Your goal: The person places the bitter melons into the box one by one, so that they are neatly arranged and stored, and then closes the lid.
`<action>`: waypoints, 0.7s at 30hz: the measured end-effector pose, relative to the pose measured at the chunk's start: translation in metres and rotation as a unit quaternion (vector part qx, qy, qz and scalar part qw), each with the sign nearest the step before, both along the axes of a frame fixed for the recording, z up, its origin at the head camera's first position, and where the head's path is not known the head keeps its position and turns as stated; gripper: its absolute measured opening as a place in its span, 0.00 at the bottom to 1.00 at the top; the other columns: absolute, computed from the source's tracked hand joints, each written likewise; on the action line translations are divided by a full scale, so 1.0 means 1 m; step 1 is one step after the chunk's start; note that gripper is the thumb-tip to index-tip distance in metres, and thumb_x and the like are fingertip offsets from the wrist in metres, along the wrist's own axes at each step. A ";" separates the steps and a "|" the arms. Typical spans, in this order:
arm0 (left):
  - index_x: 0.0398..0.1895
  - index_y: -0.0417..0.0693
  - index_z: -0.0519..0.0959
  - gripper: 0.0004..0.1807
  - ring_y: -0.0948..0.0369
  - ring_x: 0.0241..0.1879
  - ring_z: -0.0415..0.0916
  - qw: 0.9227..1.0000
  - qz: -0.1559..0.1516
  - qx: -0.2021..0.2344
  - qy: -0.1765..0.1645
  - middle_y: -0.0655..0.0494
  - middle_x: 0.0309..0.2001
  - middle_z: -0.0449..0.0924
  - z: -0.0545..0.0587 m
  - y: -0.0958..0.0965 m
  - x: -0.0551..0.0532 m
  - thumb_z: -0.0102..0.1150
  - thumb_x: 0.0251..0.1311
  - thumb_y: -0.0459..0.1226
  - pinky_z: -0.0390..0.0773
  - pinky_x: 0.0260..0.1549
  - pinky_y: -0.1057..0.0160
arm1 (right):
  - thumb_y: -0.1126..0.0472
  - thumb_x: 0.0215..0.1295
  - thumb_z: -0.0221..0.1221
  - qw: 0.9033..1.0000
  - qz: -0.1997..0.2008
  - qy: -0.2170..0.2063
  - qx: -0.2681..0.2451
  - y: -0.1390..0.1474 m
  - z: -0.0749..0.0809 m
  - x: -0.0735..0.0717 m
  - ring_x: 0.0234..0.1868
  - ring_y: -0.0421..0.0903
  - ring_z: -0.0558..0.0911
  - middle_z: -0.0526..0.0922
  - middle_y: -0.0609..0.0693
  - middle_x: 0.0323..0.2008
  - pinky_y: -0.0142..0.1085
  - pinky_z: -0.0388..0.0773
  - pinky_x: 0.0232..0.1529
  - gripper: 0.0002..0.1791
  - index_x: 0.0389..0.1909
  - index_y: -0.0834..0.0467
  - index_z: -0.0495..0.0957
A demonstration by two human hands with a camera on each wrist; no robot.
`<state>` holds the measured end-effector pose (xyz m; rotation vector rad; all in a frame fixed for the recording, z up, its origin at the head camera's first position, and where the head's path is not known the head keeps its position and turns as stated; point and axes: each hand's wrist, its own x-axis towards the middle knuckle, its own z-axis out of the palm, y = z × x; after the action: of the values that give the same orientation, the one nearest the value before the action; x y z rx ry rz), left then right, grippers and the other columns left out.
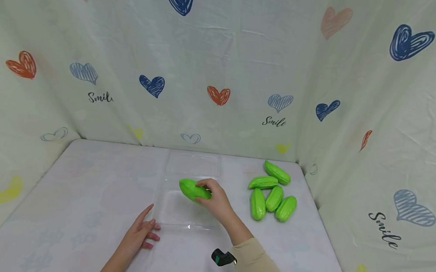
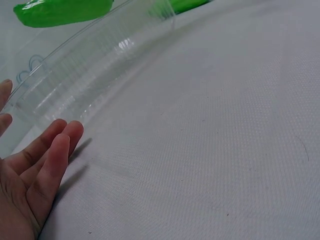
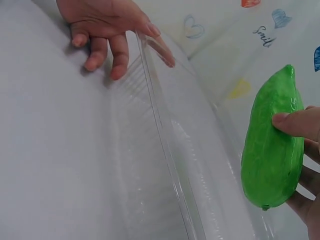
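My right hand [image 1: 215,200] holds a green bitter melon [image 1: 188,188], pinched between thumb and fingers, over a clear plastic box [image 1: 188,227] with its lid laid back behind it. In the right wrist view the thumb presses on the ridged side of the melon [image 3: 272,150], its pointed end up. My left hand [image 1: 139,233] is at the near left corner of the box, fingers spread and mostly straight. One finger reaches along the box's rim [image 3: 159,120] there, while the other fingers stay outside its wall.
Several more green bitter melons [image 1: 258,204] lie in a group on the white tablecloth [image 1: 297,257], right of the box. A fabric backdrop [image 1: 225,58] printed with hearts rises behind the table and along both sides. A small black device [image 1: 222,257] sits by the right sleeve.
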<state>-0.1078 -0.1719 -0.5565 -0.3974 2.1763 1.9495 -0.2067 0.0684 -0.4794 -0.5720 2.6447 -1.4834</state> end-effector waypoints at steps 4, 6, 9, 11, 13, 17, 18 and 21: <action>0.77 0.54 0.50 0.33 0.54 0.32 0.82 1.000 -0.001 0.000 0.000 0.47 0.42 0.80 -0.001 0.000 0.000 0.48 0.74 0.40 0.82 0.24 0.59 | 0.69 0.55 0.70 1.000 -0.005 -0.010 -0.003 -0.006 -0.002 0.003 0.54 0.50 0.76 0.76 0.50 0.53 0.43 0.75 0.54 0.22 0.51 0.55 0.77; 0.77 0.54 0.50 0.33 0.54 0.32 0.82 1.000 -0.001 0.001 0.002 0.47 0.42 0.80 -0.001 0.000 0.001 0.48 0.74 0.40 0.82 0.24 0.59 | 0.69 0.56 0.69 1.000 -0.006 -0.017 -0.008 -0.009 -0.002 0.005 0.54 0.50 0.76 0.76 0.50 0.53 0.44 0.75 0.55 0.22 0.51 0.54 0.76; 0.77 0.53 0.50 0.33 0.53 0.32 0.82 1.000 0.000 0.001 0.005 0.47 0.42 0.81 0.000 -0.001 0.001 0.49 0.74 0.40 0.81 0.24 0.59 | 0.69 0.56 0.69 0.999 -0.003 -0.028 -0.020 -0.013 -0.004 0.007 0.55 0.51 0.76 0.76 0.51 0.54 0.45 0.75 0.55 0.21 0.50 0.54 0.76; 0.77 0.53 0.50 0.32 0.53 0.32 0.82 1.000 0.000 0.000 0.007 0.47 0.42 0.80 0.000 0.000 0.000 0.49 0.74 0.40 0.82 0.23 0.59 | 0.68 0.57 0.69 0.999 -0.001 -0.033 -0.028 -0.016 -0.006 0.008 0.56 0.51 0.76 0.76 0.50 0.55 0.45 0.75 0.55 0.21 0.50 0.54 0.76; 0.77 0.53 0.51 0.32 0.53 0.31 0.82 1.000 0.000 0.001 0.007 0.48 0.41 0.81 0.000 0.000 0.000 0.48 0.74 0.39 0.82 0.23 0.59 | 0.69 0.56 0.69 0.999 0.000 -0.035 -0.035 -0.019 -0.007 0.009 0.56 0.52 0.75 0.75 0.50 0.55 0.44 0.75 0.55 0.20 0.48 0.54 0.76; 0.77 0.53 0.51 0.32 0.53 0.31 0.82 1.000 0.002 0.001 0.008 0.48 0.41 0.81 -0.001 0.001 -0.001 0.48 0.74 0.38 0.82 0.23 0.59 | 0.69 0.56 0.69 0.998 -0.002 -0.038 -0.045 -0.024 -0.011 0.011 0.56 0.51 0.75 0.76 0.49 0.55 0.43 0.75 0.53 0.19 0.46 0.55 0.75; 0.77 0.53 0.51 0.32 0.53 0.31 0.82 1.000 0.003 0.001 0.008 0.48 0.41 0.81 -0.001 0.001 -0.001 0.47 0.74 0.38 0.82 0.22 0.59 | 0.69 0.56 0.69 0.998 -0.002 -0.038 -0.048 -0.026 -0.011 0.012 0.56 0.51 0.76 0.76 0.49 0.55 0.43 0.75 0.53 0.19 0.46 0.55 0.75; 0.77 0.53 0.51 0.32 0.53 0.31 0.82 1.000 0.004 -0.001 0.006 0.48 0.41 0.81 -0.001 0.001 0.000 0.48 0.74 0.38 0.82 0.23 0.59 | 0.70 0.56 0.68 0.998 0.003 -0.036 -0.060 -0.029 -0.013 0.012 0.55 0.51 0.76 0.76 0.49 0.55 0.43 0.75 0.52 0.18 0.45 0.56 0.75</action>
<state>-0.1083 -0.1709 -0.5577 -0.3969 2.1863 1.9591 -0.1948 0.0393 -0.4922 -0.5238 2.5113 -1.6388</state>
